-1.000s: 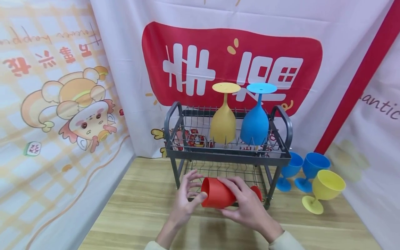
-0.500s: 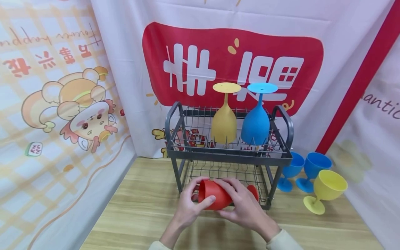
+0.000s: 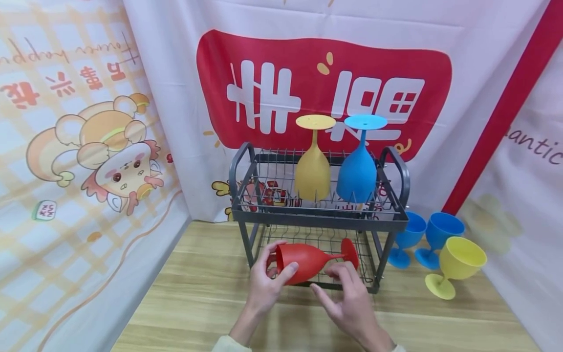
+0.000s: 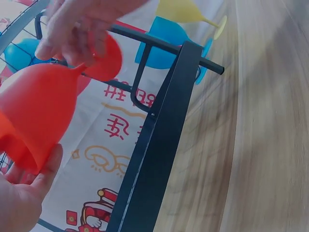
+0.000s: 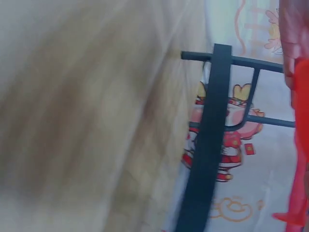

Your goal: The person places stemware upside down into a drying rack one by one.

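Right hand (image 3: 354, 303) now off red goblet's bowl, fingers loosened; left hand (image 3: 264, 286) grips red goblet (image 3: 303, 264) before rack (image 3: 286, 219); likely mid-regrip, next needing steady stem hold.

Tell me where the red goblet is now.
In the head view, the red goblet is below and slightly right of centre, sideways in the left hand, seen against the dark rack, with the right hand near its stem.

1. Head: we look forward and down from above the grip of the left hand (image 3: 264, 281).
2. Left wrist: close by the grip, sideways, facing the rack (image 4: 166, 135).
3. Right wrist: sideways, grip at frame edge; both wrists share the red goblet (image 5: 303, 106).
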Motion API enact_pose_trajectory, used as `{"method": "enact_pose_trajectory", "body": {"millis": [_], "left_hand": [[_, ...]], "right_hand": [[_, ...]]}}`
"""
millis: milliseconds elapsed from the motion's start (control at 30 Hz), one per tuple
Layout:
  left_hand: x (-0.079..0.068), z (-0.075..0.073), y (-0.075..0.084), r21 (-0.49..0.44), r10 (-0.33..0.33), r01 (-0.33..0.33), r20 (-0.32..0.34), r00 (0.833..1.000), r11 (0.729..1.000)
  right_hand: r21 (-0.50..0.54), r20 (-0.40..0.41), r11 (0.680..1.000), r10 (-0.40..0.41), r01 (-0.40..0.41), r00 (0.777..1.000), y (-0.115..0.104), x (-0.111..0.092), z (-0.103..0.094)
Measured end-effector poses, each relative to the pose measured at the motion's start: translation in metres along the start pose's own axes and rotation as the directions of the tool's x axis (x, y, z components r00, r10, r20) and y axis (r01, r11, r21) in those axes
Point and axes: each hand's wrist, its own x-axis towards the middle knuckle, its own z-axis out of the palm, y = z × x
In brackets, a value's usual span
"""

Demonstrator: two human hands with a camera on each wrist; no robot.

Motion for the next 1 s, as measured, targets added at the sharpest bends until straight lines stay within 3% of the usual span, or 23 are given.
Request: {"method": "enact_pose_trajectory", "body": {"millis": [100,233,333,433,533,633,833,1000], "left_hand": [[-0.001,0.003,-0.001,-0.029,-0.005,0.005,-0.016,1.000,1.000],[-0.003,0.007,-0.003,-0.098,-0.030,0.030,0.004,1.000,0.995],[-0.007,0.010,-0.007,-0.130,-0.038,0.042,0.032,0.999,0.991],[-0.012,0.010,-0.014,-0.098,-0.049,0.056,0.072,0.996,0.994],[-0.016,0.009,-0.023,-0.030,-0.065,0.069,0.119,0.991,0.997],[-0.019,0.010,-0.032,0.045,-0.071,0.065,0.161,0.984,0.997],[-0.020,0.014,-0.042,0.172,-0.030,-0.004,0.196,0.980,0.985],[-0.020,0.019,-0.043,0.180,-0.010,-0.025,0.195,0.981,0.983]], "right_hand": [[0.071,0.056,0.979,0.190,-0.194,0.980,0.000,-0.005,0.004],[0.203,0.173,0.877,0.405,-0.435,0.898,-0.001,-0.005,0.007],[0.307,0.214,0.800,0.470,-0.516,0.856,0.000,-0.003,0.007],[0.385,0.258,0.728,0.505,-0.568,0.823,-0.001,-0.002,0.007],[0.409,0.295,0.691,0.518,-0.596,0.803,-0.003,-0.001,0.006],[0.388,0.291,0.709,0.512,-0.589,0.808,-0.004,0.000,0.007],[0.312,0.294,0.786,0.455,-0.534,0.841,-0.006,0.002,0.006],[0.302,0.333,0.794,0.430,-0.527,0.839,-0.005,0.007,0.004]]}}
